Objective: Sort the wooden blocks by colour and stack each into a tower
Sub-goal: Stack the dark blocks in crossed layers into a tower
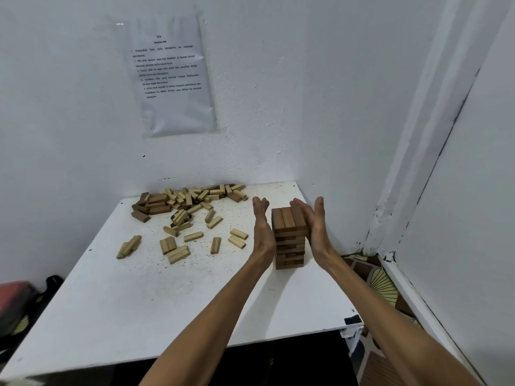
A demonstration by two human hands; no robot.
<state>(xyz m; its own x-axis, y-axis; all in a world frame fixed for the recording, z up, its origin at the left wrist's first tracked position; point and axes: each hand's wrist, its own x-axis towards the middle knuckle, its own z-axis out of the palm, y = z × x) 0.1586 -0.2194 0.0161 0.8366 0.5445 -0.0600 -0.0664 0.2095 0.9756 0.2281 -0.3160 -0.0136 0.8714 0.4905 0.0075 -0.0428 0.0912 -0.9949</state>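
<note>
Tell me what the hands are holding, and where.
Nothing is gripped: the left hand and right hand stand flat beside the upper sides of the dark tower, fingers straight.

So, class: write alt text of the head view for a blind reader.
A left hand and right hand, both open, flank a dark brown tower on a white table. Loose pale blocks and dark blocks lie beyond, leftward.

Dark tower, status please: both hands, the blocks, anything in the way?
Left hand and right hand flat, flanking dark tower. Tower upright. Light blocks and some dark blocks loose at left, not stacked. Nothing in the way.
</note>
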